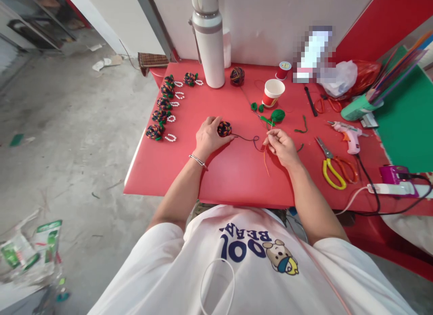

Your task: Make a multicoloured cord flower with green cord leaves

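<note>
My left hand (210, 136) curls around a dark multicoloured crocheted yarn piece (224, 128) on the red table, thumb and fingers at its sides. From that piece a loose yarn strand (245, 138) loops across to my right hand (281, 147). The right fingertips pinch this strand, and its orange end hangs below them. A thin pale shaft, perhaps a needle, sticks up above those fingers. Just beyond lie a green crocheted piece (278, 115) and a green-handled crochet hook (267, 121). Finished-looking yarn flowers (154, 132) with white bead loops (171, 137) line the table's left side.
At the back stand a white bottle (210, 48), a yarn ball (237, 76), a paper cup (273, 93) and a thread spool (283, 71). To the right lie yellow-and-orange-handled scissors (333, 168), a pink glue gun (352, 135) with its cord, and a power strip (392, 188).
</note>
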`<state>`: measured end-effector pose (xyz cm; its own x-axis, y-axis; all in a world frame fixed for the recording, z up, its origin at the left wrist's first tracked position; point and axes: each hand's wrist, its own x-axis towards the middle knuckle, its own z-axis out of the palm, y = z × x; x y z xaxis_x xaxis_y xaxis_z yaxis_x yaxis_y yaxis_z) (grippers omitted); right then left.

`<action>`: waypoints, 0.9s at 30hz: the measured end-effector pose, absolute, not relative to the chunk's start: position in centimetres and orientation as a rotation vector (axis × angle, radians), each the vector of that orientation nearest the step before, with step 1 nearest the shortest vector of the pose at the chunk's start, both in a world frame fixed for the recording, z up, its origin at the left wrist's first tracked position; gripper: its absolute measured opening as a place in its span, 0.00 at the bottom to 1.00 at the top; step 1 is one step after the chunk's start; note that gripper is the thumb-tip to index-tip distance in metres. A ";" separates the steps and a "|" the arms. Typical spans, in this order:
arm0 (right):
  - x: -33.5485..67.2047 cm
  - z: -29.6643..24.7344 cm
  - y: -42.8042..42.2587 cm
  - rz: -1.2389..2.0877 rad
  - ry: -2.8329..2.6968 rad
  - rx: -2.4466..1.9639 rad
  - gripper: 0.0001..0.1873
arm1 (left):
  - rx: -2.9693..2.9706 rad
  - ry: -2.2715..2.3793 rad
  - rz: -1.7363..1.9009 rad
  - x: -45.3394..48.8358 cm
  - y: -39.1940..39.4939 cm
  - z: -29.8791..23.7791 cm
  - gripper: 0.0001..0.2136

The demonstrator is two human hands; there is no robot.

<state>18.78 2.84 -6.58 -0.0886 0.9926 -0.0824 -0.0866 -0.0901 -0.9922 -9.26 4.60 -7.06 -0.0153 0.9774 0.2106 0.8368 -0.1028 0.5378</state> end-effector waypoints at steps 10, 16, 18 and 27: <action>17.9 -7.3 4.0 0.917 -1.696 -1.392 0.13 | 1.462 1.679 1.161 -12.6 6.2 -8.9 0.22; 16.7 -6.3 5.4 0.125 -1.970 -1.606 0.15 | 1.426 1.703 1.266 -12.2 6.6 -9.3 0.07; 15.4 -5.7 5.8 0.106 -1.968 -1.533 0.18 | 1.509 1.712 1.267 -12.1 6.3 -9.1 0.08; 9.0 -6.6 7.1 0.509 -2.159 -1.134 0.20 | 1.714 1.539 1.172 -12.5 4.9 -8.3 0.24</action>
<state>8.95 7.07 -6.55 -0.4242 0.8319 0.3578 0.5846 0.5533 -0.5934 -12.53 4.87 -8.30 -0.0357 0.9697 0.2416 0.4905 -0.1936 0.8496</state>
